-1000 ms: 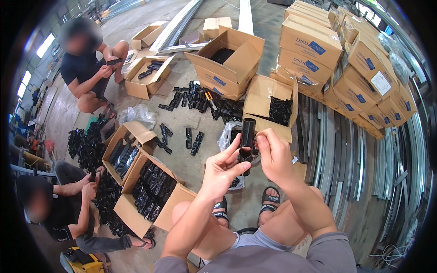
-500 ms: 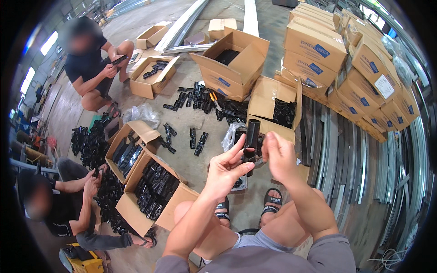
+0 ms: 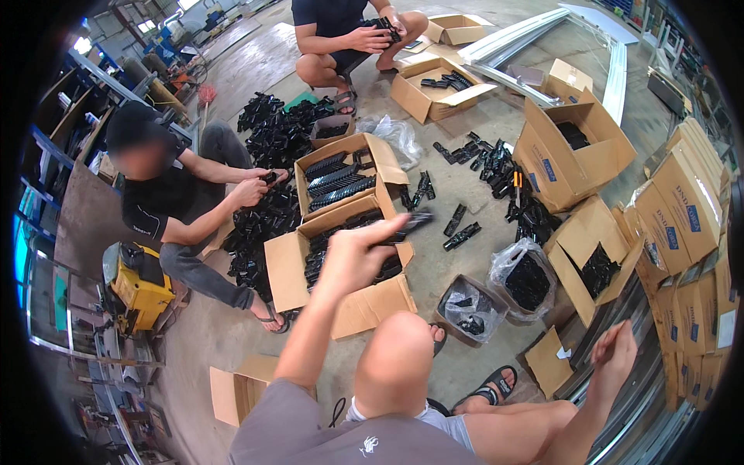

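Note:
My left hand [image 3: 358, 257] is above an open cardboard box [image 3: 285, 273], its fingers closed on a black tubular part [image 3: 419, 222] that is blurred by motion. Many similar black parts fill the box below. Out to the right, over the long metal profiles [image 3: 597, 387], my right hand [image 3: 614, 350] has its fingers curled and pressed together; whatever they may hold is hidden. Two loose black parts [image 3: 463, 236] lie on the floor beyond the box.
A second box [image 3: 385, 164] holds rows of black parts. Two plastic-lined containers, one with a clear bag [image 3: 552, 291], stand between my hands. Co-workers' hands [image 3: 252, 191] handle parts at left and at the top. Stacked cartons [image 3: 673, 225] line the right.
My hands have parted: the left has carried the black part leftward over the box, and the right has swung out to the right and lower. The whole view has turned left.

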